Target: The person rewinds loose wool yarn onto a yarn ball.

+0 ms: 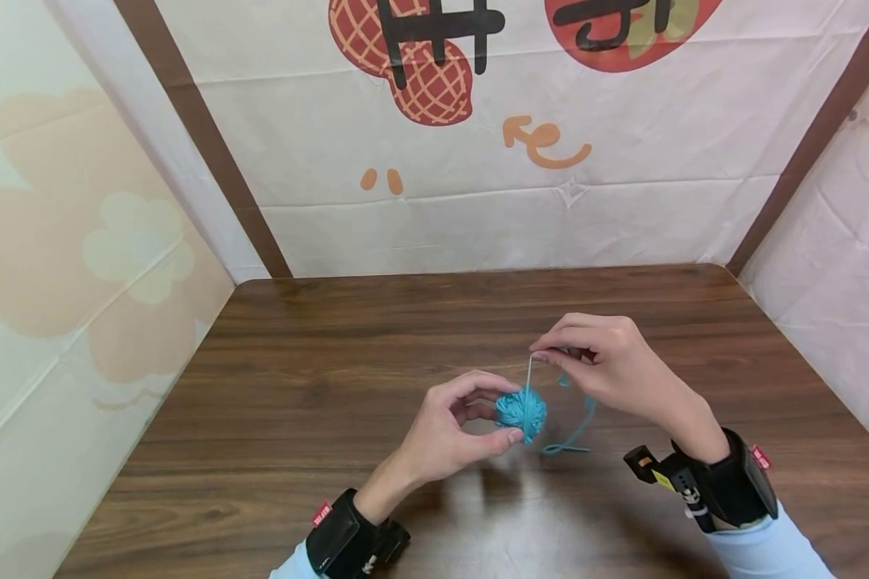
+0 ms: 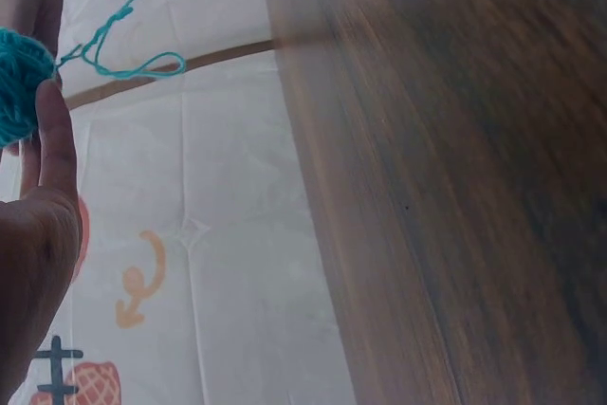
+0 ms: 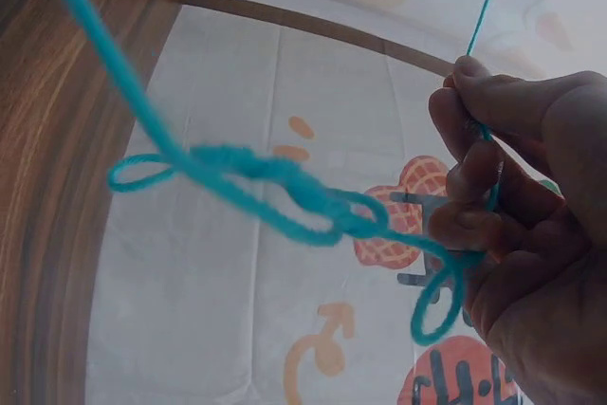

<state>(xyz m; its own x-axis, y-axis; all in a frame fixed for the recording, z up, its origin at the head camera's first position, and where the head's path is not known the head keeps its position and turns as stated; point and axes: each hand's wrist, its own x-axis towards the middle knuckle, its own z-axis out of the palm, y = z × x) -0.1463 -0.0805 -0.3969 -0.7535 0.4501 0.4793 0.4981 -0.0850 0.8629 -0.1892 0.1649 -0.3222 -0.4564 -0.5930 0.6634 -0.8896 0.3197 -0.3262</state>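
A small ball of turquoise yarn is held between the thumb and fingers of my left hand, just above the table. Up and to the right of it, my right hand pinches a strand that runs taut from the ball. In the right wrist view, that strand passes between the thumb and forefinger of the right hand and through the curled fingers. A looped, tangled yarn tail hangs from that hand. The left wrist view catches only part of the yarn ball at its left edge.
Brown wood-grain table lies under both hands. A printed white cloth hangs behind its far edge, with more cloth at the left and right sides. The loose end of the tail appears near the tabletop, below the right hand.
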